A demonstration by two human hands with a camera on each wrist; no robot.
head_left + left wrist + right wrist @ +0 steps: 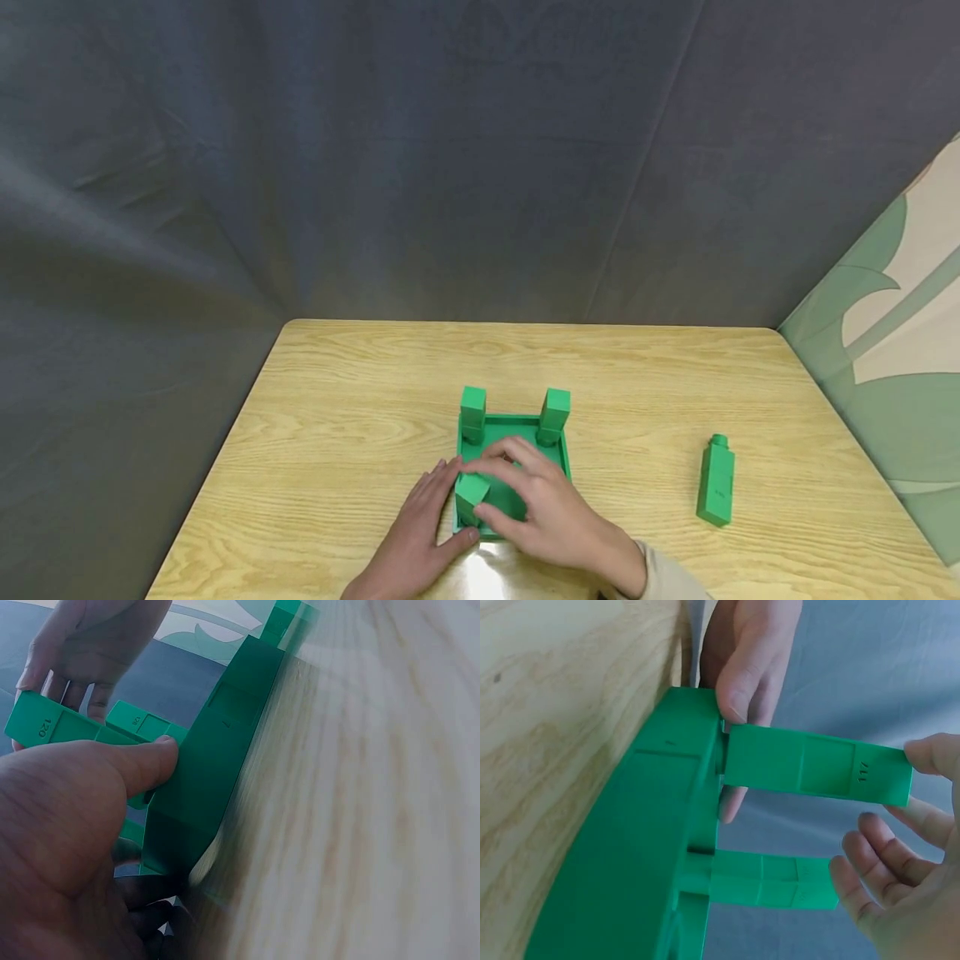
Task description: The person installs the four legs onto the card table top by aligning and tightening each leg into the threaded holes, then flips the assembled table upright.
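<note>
A green square base (pixel 510 430) with a raised rim lies on the table, bearing upright rectangular green posts. My left hand (pixel 417 533) holds its near-left corner, fingers along the left side and thumb at the front. In the left wrist view that thumb (pixel 154 761) presses on the base's side. My right hand (pixel 543 504) reaches over the base and pinches the top of the near-left post (pixel 470 493) between thumb and a finger. This post (pixel 769 759) carries a small printed number and meets the base at its lower end. Two posts stand at the far corners, left (pixel 473 410) and right (pixel 554 412).
To the right, a loose green post (pixel 716 487) with a round knob at one end lies on the wooden table (pixel 337 400). Dark grey curtain (pixel 480 167) hangs behind and at the left. A leaf-patterned cloth (pixel 900 333) is at the right.
</note>
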